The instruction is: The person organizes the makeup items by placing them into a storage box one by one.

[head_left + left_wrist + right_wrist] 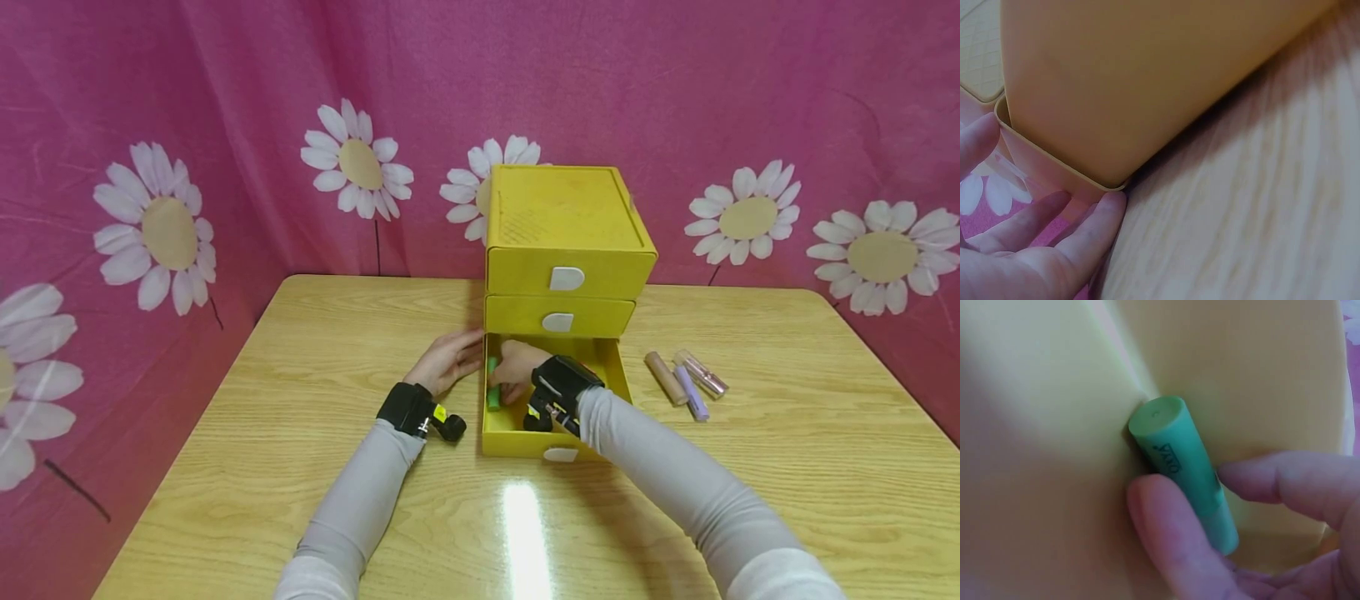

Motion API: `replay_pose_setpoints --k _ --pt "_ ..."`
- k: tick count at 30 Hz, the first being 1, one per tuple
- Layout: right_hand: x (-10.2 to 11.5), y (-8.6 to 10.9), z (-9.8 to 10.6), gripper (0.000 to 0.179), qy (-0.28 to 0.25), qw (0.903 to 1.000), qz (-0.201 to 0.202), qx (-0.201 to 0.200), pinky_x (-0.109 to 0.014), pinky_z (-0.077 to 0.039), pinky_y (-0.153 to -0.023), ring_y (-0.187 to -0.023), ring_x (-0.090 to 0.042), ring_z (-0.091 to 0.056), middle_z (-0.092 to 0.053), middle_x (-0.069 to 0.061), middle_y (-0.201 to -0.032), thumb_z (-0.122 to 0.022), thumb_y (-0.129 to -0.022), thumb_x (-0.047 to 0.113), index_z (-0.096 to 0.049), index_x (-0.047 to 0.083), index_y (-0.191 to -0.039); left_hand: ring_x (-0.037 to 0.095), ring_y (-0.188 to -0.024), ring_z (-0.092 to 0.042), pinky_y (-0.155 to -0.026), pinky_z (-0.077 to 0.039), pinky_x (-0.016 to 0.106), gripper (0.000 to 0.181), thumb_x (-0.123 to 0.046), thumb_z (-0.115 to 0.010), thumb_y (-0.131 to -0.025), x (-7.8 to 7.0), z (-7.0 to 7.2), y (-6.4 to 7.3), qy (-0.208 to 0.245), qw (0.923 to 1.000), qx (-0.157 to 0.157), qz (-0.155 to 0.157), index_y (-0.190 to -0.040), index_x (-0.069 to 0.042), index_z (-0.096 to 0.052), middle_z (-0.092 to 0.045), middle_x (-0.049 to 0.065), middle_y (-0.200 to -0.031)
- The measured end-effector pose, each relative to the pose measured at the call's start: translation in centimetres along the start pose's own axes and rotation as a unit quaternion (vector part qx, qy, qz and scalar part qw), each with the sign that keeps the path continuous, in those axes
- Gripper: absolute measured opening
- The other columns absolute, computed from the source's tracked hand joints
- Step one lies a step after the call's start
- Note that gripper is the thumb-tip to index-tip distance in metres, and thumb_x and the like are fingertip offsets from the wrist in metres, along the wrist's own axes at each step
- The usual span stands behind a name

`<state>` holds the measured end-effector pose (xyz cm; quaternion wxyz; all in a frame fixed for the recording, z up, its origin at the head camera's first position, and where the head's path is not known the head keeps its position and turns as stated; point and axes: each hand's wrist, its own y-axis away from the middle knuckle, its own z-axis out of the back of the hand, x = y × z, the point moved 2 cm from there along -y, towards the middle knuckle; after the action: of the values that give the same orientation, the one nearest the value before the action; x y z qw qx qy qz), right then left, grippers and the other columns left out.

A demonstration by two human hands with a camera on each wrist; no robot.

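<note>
A yellow drawer unit (pixel 570 208) stands on the table, its bottom drawer (pixel 517 443) pulled out. Inside that drawer, along the left wall, lies a green highlighter-like tube (pixel 492 392) with dark lettering, seen closely in the right wrist view (pixel 1175 450). My right hand (pixel 517 367) reaches in and pinches the tube between thumb and forefinger, one on each side. My left hand (pixel 448 360) is at the unit's left side, its extended fingertips touching the front edge of the casing (pixel 1060 162). The tube's lower end is partly behind the right thumb.
Right of the drawer lie a brown tube (pixel 665 379), a lilac highlighter-like pen (pixel 692 393) and a shiny pinkish tube (pixel 702 373). Two upper drawers with white handles (pixel 567 278) are closed. A pink flowered curtain (pixel 420 75) hangs behind the wooden table (pixel 360 317).
</note>
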<state>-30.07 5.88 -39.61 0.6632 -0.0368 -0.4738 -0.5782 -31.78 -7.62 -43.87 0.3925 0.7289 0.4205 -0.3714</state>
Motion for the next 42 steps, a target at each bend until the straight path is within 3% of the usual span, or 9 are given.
replay_pose_setpoints --k 7,13,18,20,24,30,38,40,42 --pt "0.1 0.4 0.5 0.031 0.016 0.9999 0.0 0.004 -0.03 -0.056 -0.059 -0.062 -0.023 -0.062 -0.057 -0.014 -0.077 -0.058 -0.085 0.005 -0.044 -0.009 -0.108 0.026 -0.125 -0.038 -0.105 -0.034 0.038 0.042 -0.012 -0.043 -0.097 0.0 -0.1 0.0 -0.002 1.0 0.002 -0.003 -0.136 0.004 -0.037 -0.036 0.016 -0.141" --pt "0.5 1.3 1.7 0.042 0.125 0.9918 0.024 -0.001 -0.029 -0.055 -0.063 -0.071 -0.022 -0.06 -0.058 -0.015 -0.09 -0.061 -0.087 0.016 -0.045 -0.009 -0.118 0.023 -0.121 -0.041 -0.103 -0.036 0.036 0.041 -0.012 -0.043 -0.097 0.0 -0.1 0.1 -0.008 1.0 -0.002 -0.005 -0.135 0.003 -0.038 -0.038 0.014 -0.139" --pt "1.1 3.2 2.7 0.044 0.264 0.9585 0.108 -0.008 -0.036 -0.049 -0.086 -0.1 -0.027 -0.057 -0.056 -0.017 -0.117 -0.059 -0.089 0.024 -0.051 -0.002 -0.123 0.02 -0.115 -0.046 -0.1 -0.039 0.034 0.041 -0.012 -0.044 -0.097 0.0 -0.1 0.1 -0.012 0.9999 -0.007 -0.007 -0.134 0.004 -0.04 -0.043 0.014 -0.135" --pt "1.2 4.2 3.0 0.045 0.298 0.9439 0.141 -0.008 -0.039 -0.043 -0.095 -0.112 -0.029 -0.051 -0.052 -0.018 -0.126 -0.059 -0.089 0.025 -0.051 -0.001 -0.125 0.02 -0.114 -0.047 -0.1 -0.039 0.035 0.041 -0.012 -0.045 -0.097 0.1 -0.1 0.0 -0.01 0.9999 -0.007 -0.008 -0.134 0.004 -0.04 -0.044 0.014 -0.133" --pt "1.4 6.2 3.5 0.05 0.32 0.928 0.191 -0.006 -0.044 -0.036 -0.102 -0.121 -0.032 -0.045 -0.046 -0.019 -0.134 -0.059 -0.09 0.024 -0.045 0.0 -0.131 0.02 -0.114 -0.046 -0.101 -0.039 0.035 0.041 -0.012 -0.045 -0.097 0.1 -0.1 0.0 -0.007 0.9999 -0.008 -0.008 -0.134 0.004 -0.04 -0.043 0.012 -0.133" --pt "1.7 9.7 4.0 0.054 0.341 0.8958 0.279 -0.054 -0.043 -0.039 -0.1 -0.12 -0.033 -0.044 -0.047 -0.019 -0.132 -0.064 -0.087 0.019 -0.044 0.0 -0.133 0.019 -0.112 -0.047 -0.101 -0.039 0.035 0.04 -0.012 -0.045 -0.097 0.1 -0.1 -0.1 -0.009 0.9998 -0.014 -0.007 -0.134 0.004 -0.04 -0.046 0.01 -0.129" --pt "1.2 14.1 4.8 0.058 0.386 0.8423 0.335 -0.17 -0.045 -0.045 -0.093 -0.116 -0.035 -0.048 -0.046 -0.021 -0.131 -0.071 -0.08 0.021 -0.048 0.008 -0.132 0.023 -0.121 -0.041 -0.104 -0.036 0.038 0.041 -0.011 -0.044 -0.097 0.1 -0.1 -0.1 -0.009 0.9999 -0.01 -0.01 -0.134 0.005 -0.039 -0.038 0.013 -0.137" --pt "0.7 14.8 5.3 0.058 0.385 0.8368 0.338 -0.193 -0.046 -0.045 -0.093 -0.115 -0.035 -0.048 -0.046 -0.021 -0.131 -0.072 -0.08 0.019 -0.048 0.008 -0.131 0.025 -0.124 -0.038 -0.104 -0.035 0.039 0.042 -0.011 -0.044 -0.097 0.1 -0.1 -0.1 -0.008 0.9999 -0.008 -0.01 -0.135 0.005 -0.038 -0.035 0.014 -0.14" --pt "0.1 15.6 6.0 0.058 0.378 0.8376 0.334 -0.211 -0.047 -0.045 -0.092 -0.114 -0.036 -0.049 -0.045 -0.021 -0.132 -0.072 -0.08 0.017 -0.048 0.008 -0.132 0.026 -0.126 -0.036 -0.104 -0.034 0.039 0.042 -0.011 -0.044 -0.097 0.1 -0.1 -0.1 -0.006 0.9999 -0.007 -0.011 -0.135 0.005 -0.038 -0.033 0.014 -0.141"
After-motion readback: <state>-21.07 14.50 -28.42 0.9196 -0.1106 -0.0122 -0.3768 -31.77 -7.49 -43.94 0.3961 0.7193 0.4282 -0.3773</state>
